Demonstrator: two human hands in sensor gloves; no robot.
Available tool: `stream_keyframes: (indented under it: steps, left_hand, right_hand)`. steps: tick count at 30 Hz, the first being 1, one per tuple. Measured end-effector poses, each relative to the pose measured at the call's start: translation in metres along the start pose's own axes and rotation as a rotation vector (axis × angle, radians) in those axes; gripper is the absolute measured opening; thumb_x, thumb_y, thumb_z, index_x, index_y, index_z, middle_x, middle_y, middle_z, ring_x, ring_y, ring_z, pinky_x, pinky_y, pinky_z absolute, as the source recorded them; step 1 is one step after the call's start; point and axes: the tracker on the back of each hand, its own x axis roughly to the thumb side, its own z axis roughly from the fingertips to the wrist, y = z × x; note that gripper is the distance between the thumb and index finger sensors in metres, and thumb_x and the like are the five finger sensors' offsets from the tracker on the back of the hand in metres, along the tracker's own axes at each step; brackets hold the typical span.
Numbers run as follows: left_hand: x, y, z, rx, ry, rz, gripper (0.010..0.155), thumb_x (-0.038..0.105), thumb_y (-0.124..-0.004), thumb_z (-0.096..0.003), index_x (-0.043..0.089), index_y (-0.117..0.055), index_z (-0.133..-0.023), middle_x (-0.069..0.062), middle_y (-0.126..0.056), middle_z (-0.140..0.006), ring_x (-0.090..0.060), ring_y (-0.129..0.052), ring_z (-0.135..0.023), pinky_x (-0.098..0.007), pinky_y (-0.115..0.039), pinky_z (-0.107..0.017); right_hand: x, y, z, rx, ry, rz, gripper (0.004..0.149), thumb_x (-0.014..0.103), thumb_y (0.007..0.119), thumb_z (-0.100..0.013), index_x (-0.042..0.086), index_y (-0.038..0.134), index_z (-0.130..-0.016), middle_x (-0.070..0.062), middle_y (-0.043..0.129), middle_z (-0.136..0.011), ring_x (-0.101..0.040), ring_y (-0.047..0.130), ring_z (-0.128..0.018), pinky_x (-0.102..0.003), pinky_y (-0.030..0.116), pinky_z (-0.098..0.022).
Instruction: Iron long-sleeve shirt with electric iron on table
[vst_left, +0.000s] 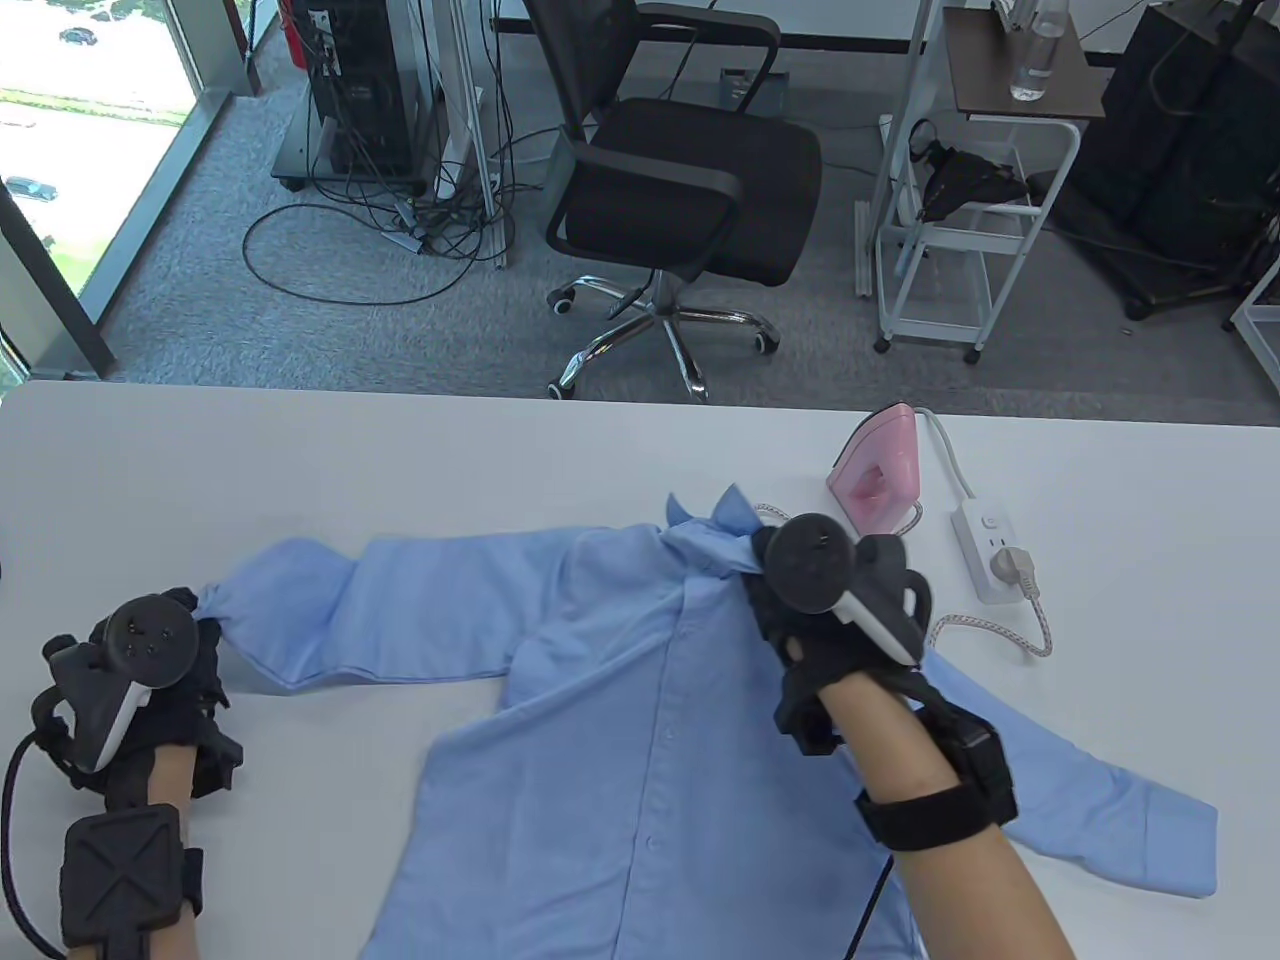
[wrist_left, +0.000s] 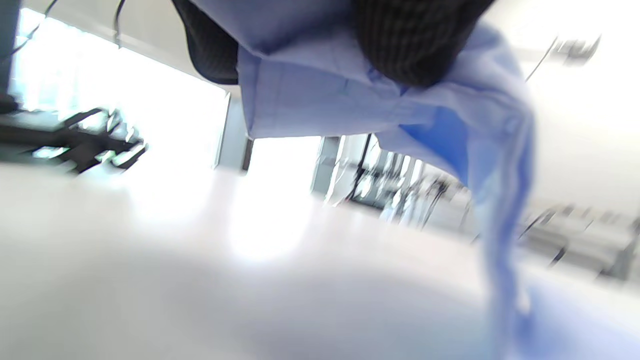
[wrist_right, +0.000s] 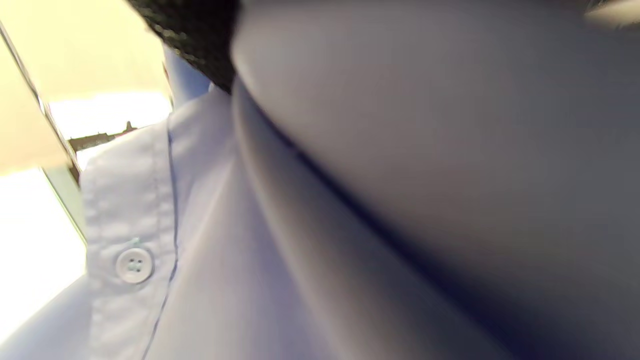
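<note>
Two risks I'm watching: my left hand (vst_left: 150, 665) pinches the cuff (vst_left: 215, 600) at left, my right hand (vst_left: 830, 600) grips the shirt (vst_left: 620, 720) collar mid-table, and overpulling could drag fabric against the iron (vst_left: 878, 470) far right.

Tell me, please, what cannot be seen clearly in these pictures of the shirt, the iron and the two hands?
- Right hand fingers: hidden under its tracker in the table view; the right wrist view is blurred.
- Shirt hem: cut off by the table view's bottom edge.
- Iron soleplate and controls: facing away, too small.
- Left hand grip on the sleeve cuff: the left wrist view is blurred and the glove hides part of it.
</note>
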Motion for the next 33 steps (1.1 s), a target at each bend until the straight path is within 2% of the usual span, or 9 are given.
stream_keyframes:
  steps: [4, 7, 12, 15, 19, 23, 25, 29, 33]
  left_hand:
    - [0.058, 0.064, 0.001, 0.215, -0.125, 0.142, 0.051, 0.04, -0.078, -0.045, 0.024, -0.07, -0.092, -0.006, -0.072, -0.1, -0.043, -0.076, -0.096, -0.077, -0.044, -0.071]
    - [0.087, 0.113, 0.009, 0.358, -0.177, 0.232, 0.051, 0.039, -0.077, -0.0453, 0.024, -0.07, -0.093, -0.005, -0.071, -0.101, -0.043, -0.075, -0.096, -0.076, -0.044, -0.071]
    - [0.093, 0.148, 0.026, 0.504, -0.192, 0.26, 0.051, 0.039, -0.077, -0.0461, 0.023, -0.068, -0.094, -0.007, -0.069, -0.102, -0.044, -0.073, -0.096, -0.077, -0.043, -0.07]
    - [0.084, 0.115, 0.029, 0.399, -0.202, 0.162, 0.051, 0.039, -0.077, -0.0464, 0.023, -0.068, -0.094, -0.008, -0.068, -0.103, -0.044, -0.072, -0.097, -0.077, -0.043, -0.071]
    - [0.08, 0.026, 0.035, 0.113, -0.259, -0.034, 0.051, 0.041, -0.077, -0.0461, 0.024, -0.068, -0.094, -0.008, -0.067, -0.104, -0.045, -0.071, -0.098, -0.077, -0.042, -0.071]
    - [0.078, -0.088, 0.052, -0.548, -0.315, -0.512, 0.064, 0.055, -0.076, -0.0409, 0.027, -0.064, -0.097, -0.006, -0.059, -0.111, -0.046, -0.059, -0.106, -0.077, -0.036, -0.073]
    - [0.076, -0.101, 0.057, -0.704, -0.322, -0.618, 0.082, 0.067, -0.07, -0.0348, 0.026, -0.05, -0.103, -0.009, -0.039, -0.116, -0.047, -0.046, -0.109, -0.079, -0.028, -0.072]
    - [0.084, -0.069, 0.044, -0.59, -0.336, -0.414, 0.092, 0.071, -0.065, -0.0323, 0.024, -0.042, -0.107, -0.012, -0.035, -0.116, -0.048, -0.044, -0.109, -0.08, -0.027, -0.071]
    - [0.105, -0.064, 0.047, -0.617, -0.488, -0.132, 0.084, 0.064, -0.061, -0.0409, 0.032, -0.028, -0.111, -0.011, -0.025, -0.118, -0.048, -0.041, -0.11, -0.08, -0.03, -0.071]
  right_hand:
    - [-0.019, -0.118, 0.035, -0.223, 0.048, -0.182, 0.042, 0.028, 0.083, -0.057, 0.012, 0.073, -0.095, -0.006, 0.09, -0.06, -0.022, 0.09, -0.034, -0.047, 0.084, -0.032]
    - [-0.034, -0.172, 0.067, -0.33, 0.042, -0.243, 0.042, 0.027, 0.083, -0.058, 0.012, 0.072, -0.096, -0.007, 0.09, -0.06, -0.023, 0.09, -0.035, -0.048, 0.084, -0.032]
    - [-0.082, -0.209, 0.122, -0.451, 0.103, -0.204, 0.043, 0.027, 0.082, -0.058, 0.012, 0.072, -0.097, -0.007, 0.09, -0.062, -0.024, 0.091, -0.037, -0.049, 0.083, -0.033]
    - [-0.134, -0.193, 0.129, -0.447, 0.255, -0.134, 0.043, 0.027, 0.082, -0.058, 0.012, 0.072, -0.097, -0.007, 0.09, -0.063, -0.024, 0.091, -0.038, -0.049, 0.083, -0.034]
    - [-0.195, -0.126, 0.105, -0.226, 0.431, -0.028, 0.045, 0.029, 0.082, -0.058, 0.012, 0.07, -0.098, -0.008, 0.09, -0.066, -0.026, 0.092, -0.041, -0.05, 0.083, -0.036]
    - [-0.24, -0.013, 0.083, 0.332, 0.588, 0.372, 0.056, 0.038, 0.08, -0.057, 0.013, 0.061, -0.104, -0.012, 0.083, -0.086, -0.035, 0.091, -0.063, -0.055, 0.079, -0.048]
    - [-0.237, 0.0, 0.086, 0.245, 0.557, 0.449, 0.059, 0.041, 0.08, -0.056, 0.014, 0.06, -0.105, -0.013, 0.08, -0.093, -0.039, 0.088, -0.072, -0.057, 0.078, -0.051]
    - [-0.191, -0.016, 0.092, -0.067, 0.348, 0.497, 0.065, 0.048, 0.078, -0.055, 0.013, 0.06, -0.106, -0.017, 0.077, -0.096, -0.043, 0.085, -0.075, -0.058, 0.076, -0.052]
    - [-0.127, -0.009, 0.096, -0.059, 0.066, 0.391, 0.068, 0.054, 0.074, -0.055, 0.013, 0.059, -0.108, -0.018, 0.075, -0.099, -0.045, 0.084, -0.079, -0.063, 0.074, -0.056]
